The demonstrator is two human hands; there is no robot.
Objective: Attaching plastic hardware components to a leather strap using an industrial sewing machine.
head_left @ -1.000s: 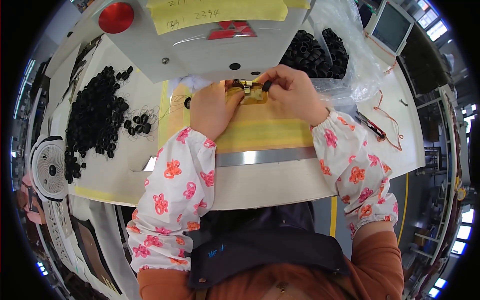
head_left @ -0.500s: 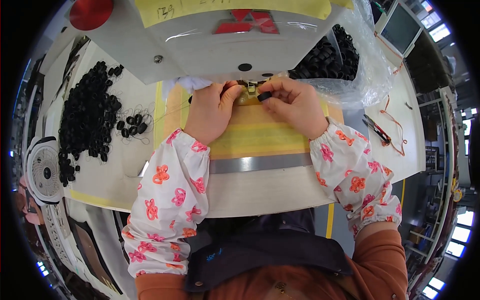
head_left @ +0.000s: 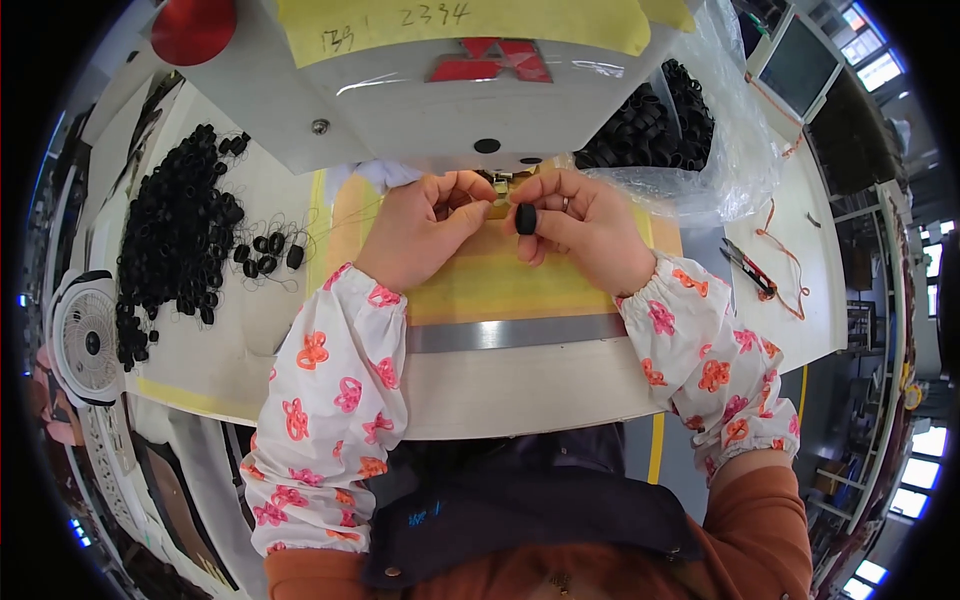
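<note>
My right hand [head_left: 590, 228] pinches a small black fabric loop [head_left: 526, 219] between thumb and fingers, its broad side upright. Close by on the left, my left hand [head_left: 425, 228] has thumb and fingertips drawn together; whatever they may hold is too small to make out. Both hands are just in front of the metal presser foot [head_left: 501, 184] of a sewing machine [head_left: 440, 110], above its yellow-taped bed [head_left: 520, 285]. Several loose black loops [head_left: 267, 264] with trailing threads lie left of my left hand.
A large heap of black loops [head_left: 175, 235] covers the table's left side. Behind my right hand lies a clear plastic bag [head_left: 735, 165] of black loops [head_left: 640, 130]. Red-handled snips [head_left: 750, 268] and an orange cord [head_left: 795, 265] lie right. A white fan [head_left: 88, 340] stands far left.
The loop in my right hand has turned from flat to upright. My left hand has shifted slightly, and the dark piece beside its wrist no longer shows. One loose loop at left has turned.
</note>
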